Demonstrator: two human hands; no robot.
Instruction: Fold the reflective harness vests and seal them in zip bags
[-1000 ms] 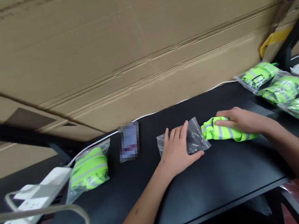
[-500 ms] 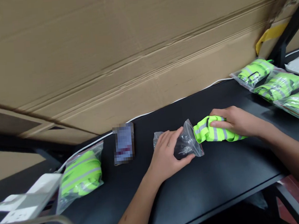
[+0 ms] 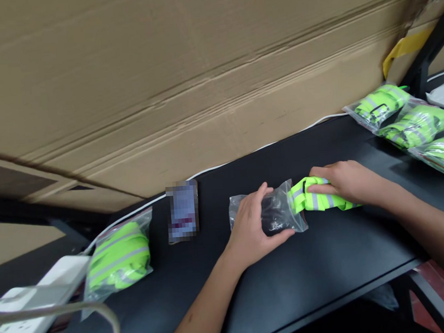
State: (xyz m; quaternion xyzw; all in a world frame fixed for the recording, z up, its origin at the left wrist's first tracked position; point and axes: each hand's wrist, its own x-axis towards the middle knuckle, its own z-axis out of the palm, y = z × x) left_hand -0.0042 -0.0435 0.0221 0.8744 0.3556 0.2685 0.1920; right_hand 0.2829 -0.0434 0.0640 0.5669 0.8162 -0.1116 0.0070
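Observation:
My right hand (image 3: 342, 181) grips a folded bundle of neon yellow reflective straps (image 3: 315, 198) with grey stripes and a small black buckle. The front end of the bundle sits at the mouth of a clear zip bag (image 3: 280, 210), partly inside it. My left hand (image 3: 251, 225) lies over the bag, thumb on its near side and fingers on its far side, holding it near the opening. Bag and hands are at the middle of a black tabletop (image 3: 326, 250). The bag's far left end sticks out behind my left fingers.
Bagged neon strap bundles lie at right (image 3: 417, 125), and another bagged bundle (image 3: 120, 257) at left. A blurred-out phone-like object (image 3: 183, 211) rests near the back edge. White power strips (image 3: 37, 301) and cables are at lower left. Large cardboard (image 3: 201, 87) stands behind the table.
The strap bundle has moved slightly left, its front end now entering the bag's mouth. My left fingers have shifted and lifted a little, and the bag's mouth has opened wider.

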